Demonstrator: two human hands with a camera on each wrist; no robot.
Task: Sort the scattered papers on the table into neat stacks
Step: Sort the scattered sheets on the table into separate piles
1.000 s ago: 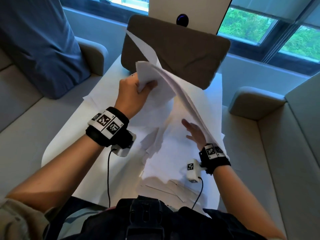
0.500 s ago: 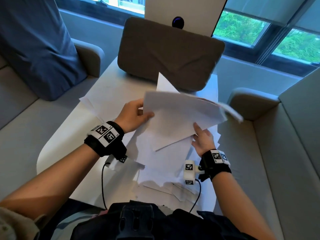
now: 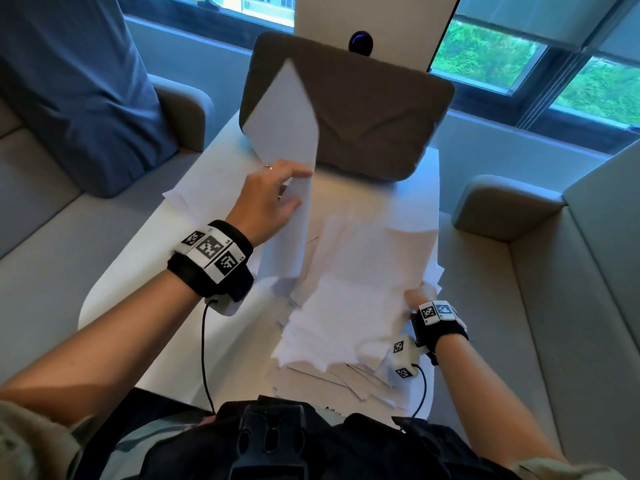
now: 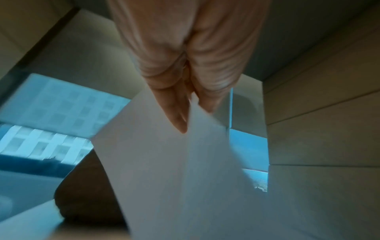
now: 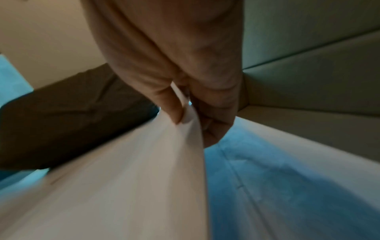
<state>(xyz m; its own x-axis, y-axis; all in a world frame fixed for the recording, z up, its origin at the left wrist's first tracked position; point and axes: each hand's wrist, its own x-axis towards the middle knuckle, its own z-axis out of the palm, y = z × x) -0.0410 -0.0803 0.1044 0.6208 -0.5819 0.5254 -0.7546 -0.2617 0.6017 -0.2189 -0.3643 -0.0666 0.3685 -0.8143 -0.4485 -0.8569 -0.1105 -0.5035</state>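
Here we see the left hand (image 3: 266,199) pinching a raised sheet (image 3: 284,133) between thumb and fingers over the table (image 3: 145,299), while the right hand (image 3: 417,296) clamps thumb and fingers on the bundle of papers (image 3: 360,271) held above it.

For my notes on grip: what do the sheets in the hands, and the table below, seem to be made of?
Sheets: thin matte white paper; they bend and curl where the left hand pinches them. Table: smooth white top, faint sheen, probably laminate; not certain.

Loose white papers (image 3: 353,289) fanned unevenly over the table (image 3: 145,306), one sheet (image 3: 284,123) upright.
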